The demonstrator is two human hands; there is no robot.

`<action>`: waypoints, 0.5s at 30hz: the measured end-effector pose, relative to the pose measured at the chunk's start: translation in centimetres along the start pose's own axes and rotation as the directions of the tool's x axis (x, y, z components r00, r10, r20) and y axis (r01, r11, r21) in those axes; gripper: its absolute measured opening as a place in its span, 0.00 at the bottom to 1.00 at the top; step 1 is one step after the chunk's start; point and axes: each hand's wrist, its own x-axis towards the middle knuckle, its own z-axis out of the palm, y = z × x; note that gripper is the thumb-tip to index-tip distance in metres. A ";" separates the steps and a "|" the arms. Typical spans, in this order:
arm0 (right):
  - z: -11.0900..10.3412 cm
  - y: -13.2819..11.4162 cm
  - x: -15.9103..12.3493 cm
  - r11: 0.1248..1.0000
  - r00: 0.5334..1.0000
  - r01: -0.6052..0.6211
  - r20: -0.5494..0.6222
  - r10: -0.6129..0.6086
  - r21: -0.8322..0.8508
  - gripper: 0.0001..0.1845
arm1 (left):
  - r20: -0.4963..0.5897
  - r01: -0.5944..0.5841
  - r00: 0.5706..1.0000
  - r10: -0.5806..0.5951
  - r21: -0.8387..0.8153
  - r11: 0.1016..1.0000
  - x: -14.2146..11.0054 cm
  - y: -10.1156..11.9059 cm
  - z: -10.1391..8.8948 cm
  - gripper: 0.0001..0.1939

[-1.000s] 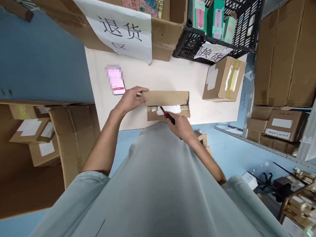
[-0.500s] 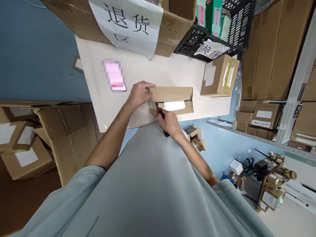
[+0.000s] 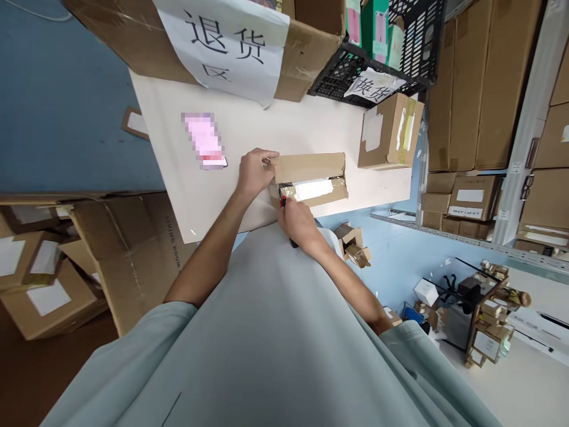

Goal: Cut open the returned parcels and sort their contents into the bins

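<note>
A small cardboard box (image 3: 313,166) lies near the front edge of the white table, with a white label (image 3: 313,188) and shiny tape on the side toward me. My left hand (image 3: 256,173) grips its left end, thumb and forefinger at the upper corner. Closed round a black and red box cutter (image 3: 283,201), my right hand (image 3: 299,220) is at the box's front left. The cutter's tip is by the taped seam at the left end; whether the blade is in the tape I cannot tell. My right hand covers most of the handle.
A phone (image 3: 207,141), blurred out, lies left on the table (image 3: 249,127). Behind stand a large carton with a paper sign (image 3: 226,53) and a black crate (image 3: 333,74). A taped carton (image 3: 386,133) sits at the right. Shelves of boxes (image 3: 471,198) rise beyond.
My right hand has moved slightly left and up with the box cutter, hiding more of its handle. My left hand keeps its hold on the box. The whole view has shifted a little.
</note>
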 end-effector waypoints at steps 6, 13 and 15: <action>-0.5 -0.4 -0.6 0.999 0.999 0.003 0.041 -0.002 -0.033 0.21 | -0.013 -0.003 1.000 0.003 0.039 0.999 -0.2 -0.1 0.2 0.24; -0.6 0.1 0.0 0.995 0.993 0.078 0.098 -0.072 -0.062 0.22 | -0.067 0.000 0.998 0.004 0.067 0.998 -1.5 0.5 0.5 0.21; -0.4 0.5 -0.1 0.991 0.988 0.118 0.109 -0.111 -0.064 0.22 | -0.087 0.011 0.996 -0.003 0.087 0.996 -1.7 0.7 0.9 0.21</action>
